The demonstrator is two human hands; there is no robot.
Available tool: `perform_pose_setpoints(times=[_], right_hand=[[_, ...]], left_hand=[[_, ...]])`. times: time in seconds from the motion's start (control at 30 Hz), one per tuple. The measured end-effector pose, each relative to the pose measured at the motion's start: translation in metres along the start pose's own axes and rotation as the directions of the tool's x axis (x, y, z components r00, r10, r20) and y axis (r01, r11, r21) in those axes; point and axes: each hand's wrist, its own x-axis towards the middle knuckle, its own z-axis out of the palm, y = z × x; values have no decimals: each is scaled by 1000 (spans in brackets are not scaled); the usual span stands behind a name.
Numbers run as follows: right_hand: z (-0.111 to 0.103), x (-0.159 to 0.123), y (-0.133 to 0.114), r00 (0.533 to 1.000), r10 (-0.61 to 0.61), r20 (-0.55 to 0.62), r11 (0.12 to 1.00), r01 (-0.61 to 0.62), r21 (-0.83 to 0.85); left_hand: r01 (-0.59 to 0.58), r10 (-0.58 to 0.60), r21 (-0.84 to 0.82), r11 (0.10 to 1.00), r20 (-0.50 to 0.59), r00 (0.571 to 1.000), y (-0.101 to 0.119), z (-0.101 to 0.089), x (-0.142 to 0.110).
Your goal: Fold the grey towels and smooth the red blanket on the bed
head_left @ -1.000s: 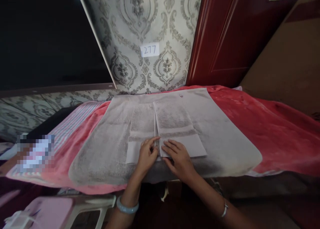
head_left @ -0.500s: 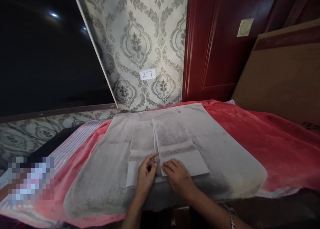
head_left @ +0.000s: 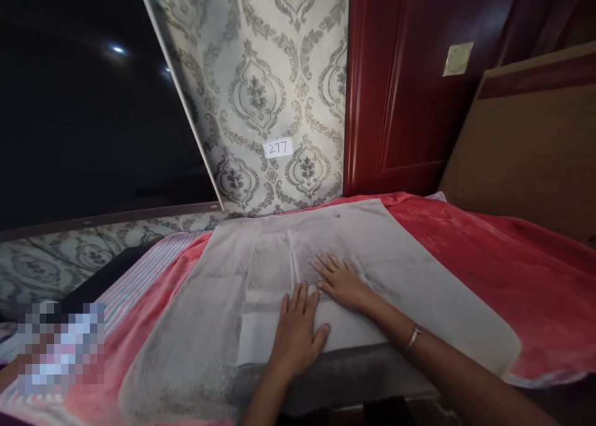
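Observation:
A folded grey towel (head_left: 270, 267) with a pale band along its near end lies on a larger grey plush mat (head_left: 195, 333). My left hand (head_left: 300, 330) rests flat on the near middle of the towel, fingers apart and thumb out to the right. Farther up on the towel's right half, my right hand (head_left: 342, 280) lies palm down with its fingers spread. Neither hand grasps anything. A fold line runs lengthwise between the two halves, and my hands cover part of the right half.
Under the mat spreads a red blanket (head_left: 484, 277), with a striped cloth (head_left: 135, 277) at the left. A large black screen (head_left: 93, 103) stands at the back left. A cardboard box (head_left: 531, 146) leans at the right by a dark red door (head_left: 395, 103). A paper label (head_left: 278, 147) is on the wallpaper.
Both hands have gone from pinching near the towel's centre fold to lying flat. My right hand has moved up and onto the right half; my left hand has shifted right onto the towel.

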Motion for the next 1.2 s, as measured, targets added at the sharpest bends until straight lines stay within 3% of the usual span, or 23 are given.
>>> perform_pose_setpoints(times=[0.07,0.2,0.43,0.67,0.97,1.2], right_hand=[[-4,9,0,1000,8,25,1000,-8,14],[-20,47,-1,998,-41,-44,999,42,19],[-12,117,11,979,-81,186,996,74,44],[-6,157,22,973,1,231,999,-9,33],[11,187,32,977,64,205,996,-76,50],[2,183,24,986,82,148,996,-84,13]], left_hand=[[-3,3,1,1000,-17,1000,-1,2,-2],[-11,11,13,1000,-46,999,-3,4,-3],[-25,27,59,998,-34,999,-7,12,-4],[-40,47,71,997,-99,994,-14,24,-7],[-68,73,64,996,-84,994,-23,37,-6],[-13,17,37,999,-111,994,-14,24,-9]])
